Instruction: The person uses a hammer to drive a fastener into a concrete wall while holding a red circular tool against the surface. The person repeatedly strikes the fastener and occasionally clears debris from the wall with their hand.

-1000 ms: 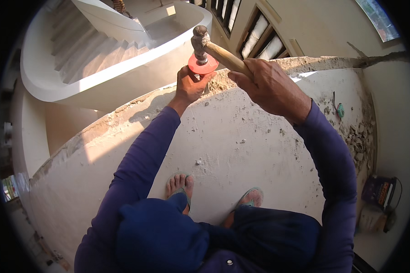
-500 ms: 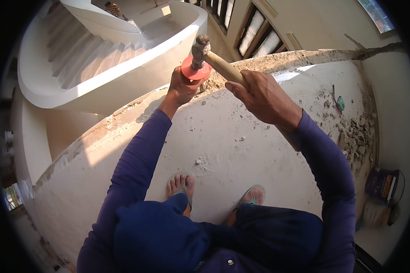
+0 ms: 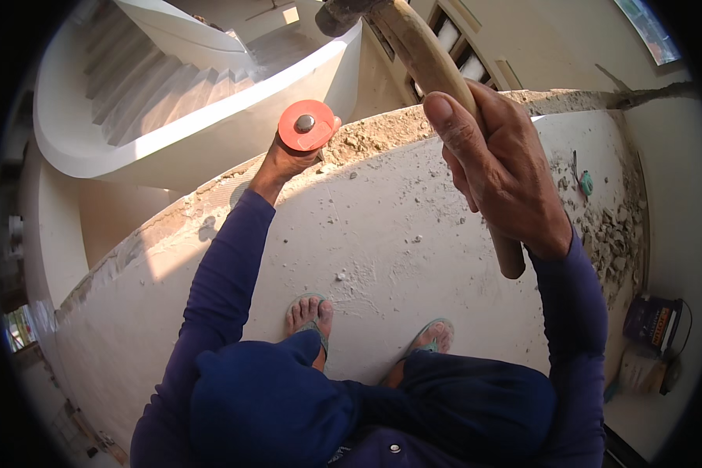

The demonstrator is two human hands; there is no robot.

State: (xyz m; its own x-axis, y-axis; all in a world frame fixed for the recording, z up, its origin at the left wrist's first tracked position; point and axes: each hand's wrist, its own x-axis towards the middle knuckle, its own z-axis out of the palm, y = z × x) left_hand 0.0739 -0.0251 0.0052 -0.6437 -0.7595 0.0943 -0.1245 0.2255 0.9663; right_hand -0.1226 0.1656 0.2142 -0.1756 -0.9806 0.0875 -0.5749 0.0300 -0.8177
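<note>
My left hand (image 3: 283, 164) is wrapped round a chisel (image 3: 305, 125) at the rough edge of the slab. Its round red hand guard and metal striking end face up toward me, while the blade below is hidden. My right hand (image 3: 509, 168) grips a hammer (image 3: 422, 53) by its wooden handle. The hammer is raised up and to the right of the chisel, apart from it, and its metal head sits at the top rim of the view. Beneath the chisel runs a strip of broken, crumbly concrete (image 3: 382, 132) along the curved slab edge.
Beyond the slab edge is a drop toward a curved white staircase wall (image 3: 234, 113). Concrete rubble (image 3: 612, 242) lies along the right wall, near a teal tape measure (image 3: 585, 183). A dark bucket (image 3: 648, 320) stands at the right. My sandalled feet (image 3: 310, 316) are on the dusty slab.
The hammer has lifted off the chisel, rising up and right toward me with my right hand. My left hand and the chisel have shifted slightly left, and the chisel's striking end now shows.
</note>
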